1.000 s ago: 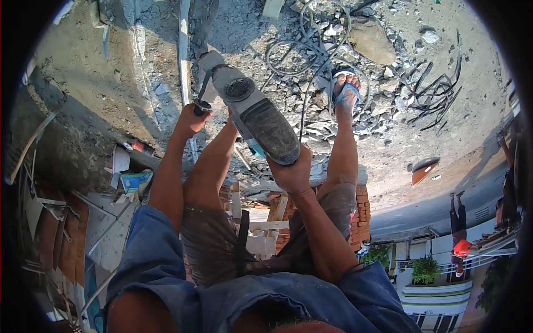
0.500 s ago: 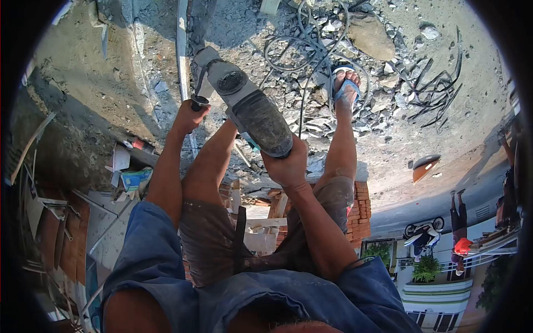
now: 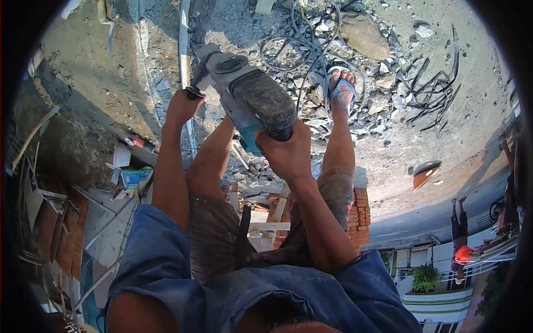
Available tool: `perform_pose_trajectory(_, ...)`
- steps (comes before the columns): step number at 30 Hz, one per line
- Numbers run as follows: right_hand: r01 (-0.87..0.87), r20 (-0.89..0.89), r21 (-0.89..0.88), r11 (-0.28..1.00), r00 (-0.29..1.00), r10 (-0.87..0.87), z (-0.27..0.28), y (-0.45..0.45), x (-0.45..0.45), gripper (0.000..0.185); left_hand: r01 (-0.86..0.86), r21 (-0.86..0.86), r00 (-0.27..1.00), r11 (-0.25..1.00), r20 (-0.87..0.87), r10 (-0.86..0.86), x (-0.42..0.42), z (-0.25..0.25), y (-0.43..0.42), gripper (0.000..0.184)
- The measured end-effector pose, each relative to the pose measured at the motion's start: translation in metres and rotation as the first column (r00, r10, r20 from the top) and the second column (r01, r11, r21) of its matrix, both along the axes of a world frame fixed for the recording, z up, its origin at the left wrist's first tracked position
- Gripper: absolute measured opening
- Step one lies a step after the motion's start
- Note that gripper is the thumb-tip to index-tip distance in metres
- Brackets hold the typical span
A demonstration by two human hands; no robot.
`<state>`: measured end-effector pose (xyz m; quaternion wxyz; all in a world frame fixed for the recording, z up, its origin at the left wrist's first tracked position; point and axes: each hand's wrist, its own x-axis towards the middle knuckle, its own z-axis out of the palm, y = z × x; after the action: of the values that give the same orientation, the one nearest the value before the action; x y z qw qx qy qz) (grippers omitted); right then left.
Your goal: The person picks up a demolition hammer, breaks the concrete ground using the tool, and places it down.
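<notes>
Here's the demolition hammer (image 3: 261,97), tilted, to the left of the blue sandal (image 3: 344,91). Farther left of the sandal, the left hand (image 3: 183,107) is wrapped round the side handle (image 3: 194,93); nearer the body than the sandal, the right hand (image 3: 288,152) grips the rear handle (image 3: 281,134). Rubble (image 3: 378,102) lies around the sandal, coiled cable (image 3: 320,55) beyond it to the left, black cable (image 3: 433,99) to its right, a flat stone (image 3: 363,36) just beyond.

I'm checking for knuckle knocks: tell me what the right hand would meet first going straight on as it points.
Most likely the right hand, closed on the tool's rear end, would first meet the power tool's dark housing; the gap is unclear in this single view.
</notes>
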<state>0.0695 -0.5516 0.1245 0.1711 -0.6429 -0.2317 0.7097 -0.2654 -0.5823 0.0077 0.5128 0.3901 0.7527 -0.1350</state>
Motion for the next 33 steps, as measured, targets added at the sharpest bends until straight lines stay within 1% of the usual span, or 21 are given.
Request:
perform_pose_trajectory(2,-0.037,-0.012,-0.037,0.999,0.999,0.036,0.020,0.002,0.015,0.025,0.047,-0.107,0.986,0.993,-0.154,-0.063,0.035,0.038,0.020,0.036)
perform_pose_trajectory(3,0.006,-0.013,-0.030,1.000,1.000,-0.006,0.028,-0.004,0.021,0.024,0.078,-0.116,0.974,0.990,-0.205,-0.100,0.048,0.052,0.025,0.039)
perform_pose_trajectory(4,0.053,-0.006,-0.025,0.998,0.999,-0.053,0.034,-0.009,0.023,0.023,0.072,-0.127,0.974,0.989,-0.207,-0.098,0.051,0.058,0.023,0.039)
perform_pose_trajectory(6,0.081,-0.006,0.009,0.997,0.997,-0.081,0.029,-0.018,0.025,0.023,0.107,-0.099,0.968,0.989,-0.215,-0.126,0.056,0.054,0.032,0.039)
perform_pose_trajectory(7,0.106,-0.017,0.045,0.993,0.994,-0.106,0.024,-0.017,0.025,0.023,0.143,-0.045,0.965,0.989,-0.217,-0.150,0.055,0.049,0.035,0.038)
perform_pose_trajectory(8,0.110,-0.021,0.056,0.992,0.994,-0.109,0.019,-0.015,0.024,0.023,0.147,-0.034,0.964,0.989,-0.221,-0.151,0.053,0.043,0.038,0.038)
perform_pose_trajectory(10,0.127,-0.024,0.096,0.987,0.992,-0.125,0.012,-0.012,0.023,0.017,0.095,-0.059,0.971,0.994,-0.217,-0.106,0.051,0.038,0.036,0.037)
perform_pose_trajectory(11,0.133,-0.023,0.089,0.987,0.991,-0.132,0.009,-0.013,0.023,0.017,0.079,-0.043,0.974,0.996,-0.209,-0.087,0.051,0.035,0.035,0.036)
perform_pose_trajectory(13,0.115,-0.032,0.046,0.992,0.993,-0.114,0.004,-0.013,0.025,0.025,0.102,-0.047,0.974,0.994,-0.198,-0.110,0.051,0.034,0.036,0.036)
perform_pose_trajectory(15,0.123,-0.025,0.054,0.991,0.992,-0.121,-0.004,-0.017,0.027,0.025,0.115,-0.035,0.975,0.993,-0.189,-0.119,0.053,0.031,0.039,0.036)
perform_pose_trajectory(17,0.124,-0.027,0.057,0.991,0.992,-0.122,-0.007,-0.019,0.027,0.025,0.141,-0.072,0.963,0.987,-0.222,-0.154,0.053,0.032,0.039,0.036)
perform_pose_trajectory(19,0.152,-0.017,-0.043,0.987,0.988,-0.153,-0.008,-0.017,0.028,0.024,0.150,-0.065,0.961,0.987,-0.224,-0.161,0.056,0.031,0.041,0.036)
perform_pose_trajectory(20,0.150,-0.016,-0.043,0.988,0.988,-0.151,-0.011,-0.016,0.029,0.024,0.157,-0.063,0.959,0.986,-0.229,-0.168,0.058,0.031,0.041,0.037)
perform_pose_trajectory(22,0.086,-0.009,-0.090,0.992,0.996,-0.087,-0.017,-0.014,0.034,0.025,0.144,-0.105,0.956,0.984,-0.240,-0.166,0.059,0.028,0.042,0.038)
perform_pose_trajectory(24,0.068,0.037,-0.055,0.996,0.997,-0.066,-0.029,-0.017,0.037,0.026,0.135,-0.127,0.954,0.983,-0.252,-0.164,0.062,0.022,0.047,0.039)
perform_pose_trajectory(26,0.114,0.073,-0.012,0.993,0.991,-0.113,-0.034,-0.016,0.038,0.025,0.140,-0.099,0.952,0.985,-0.259,-0.162,0.068,0.025,0.048,0.040)
perform_pose_trajectory(27,0.112,0.073,-0.019,0.993,0.991,-0.111,-0.033,-0.017,0.040,0.025,0.114,-0.128,0.956,0.985,-0.257,-0.144,0.070,0.026,0.050,0.041)
perform_pose_trajectory(29,0.187,0.039,0.042,0.982,0.981,-0.188,-0.034,-0.009,0.040,0.020,0.109,-0.125,0.956,0.986,-0.258,-0.138,0.071,0.024,0.052,0.041)
perform_pose_trajectory(30,0.183,0.040,0.036,0.982,0.982,-0.184,-0.032,-0.007,0.042,0.020,0.102,-0.129,0.957,0.986,-0.258,-0.133,0.071,0.025,0.050,0.041)
perform_pose_trajectory(32,0.188,0.031,-0.124,0.974,0.982,-0.186,-0.028,-0.005,0.045,0.016,0.117,-0.128,0.953,0.985,-0.263,-0.147,0.072,0.027,0.052,0.041)
perform_pose_trajectory(33,0.185,0.028,-0.123,0.975,0.983,-0.183,-0.031,-0.003,0.045,0.016,0.115,-0.135,0.952,0.984,-0.267,-0.148,0.073,0.028,0.053,0.041)
